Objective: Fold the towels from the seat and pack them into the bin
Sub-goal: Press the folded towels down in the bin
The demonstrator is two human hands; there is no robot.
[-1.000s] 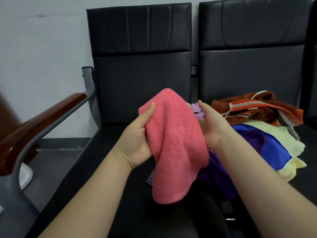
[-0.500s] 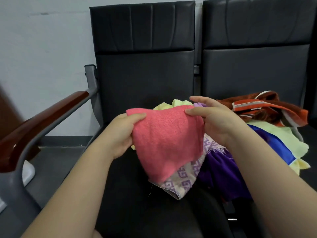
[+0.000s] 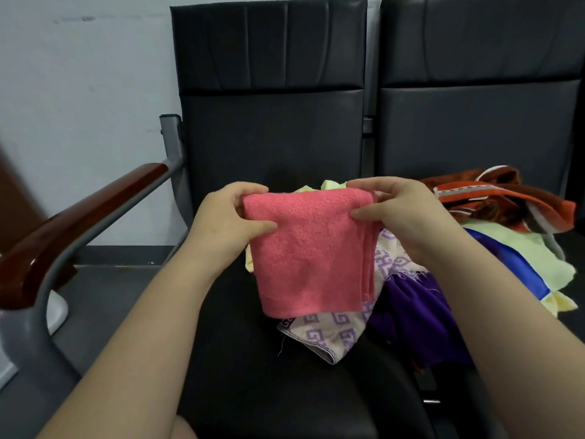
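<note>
Pink towel [image 3: 311, 251] now doubled and squared at frame centre, skewed moment ago; our left hand [image 3: 228, 223] and right hand [image 3: 402, 220] pinch top corners. We judge fold nearly done; bin unseen.

Two black padded chairs stand side by side: one backrest [image 3: 272, 90] straight behind the left hand [image 3: 226, 226] and right hand [image 3: 408, 223], the other backrest [image 3: 481, 90] behind and right of the right hand. The black seat [image 3: 253, 375] lies below both hands. Left of the left hand runs a glossy reddish-brown armrest [image 3: 79, 223] on a grey metal frame [image 3: 31, 327]. Beyond it are a pale scuffed wall [image 3: 79, 106], a dark skirting strip [image 3: 126, 255] and a grey floor [image 3: 104, 289].
</note>
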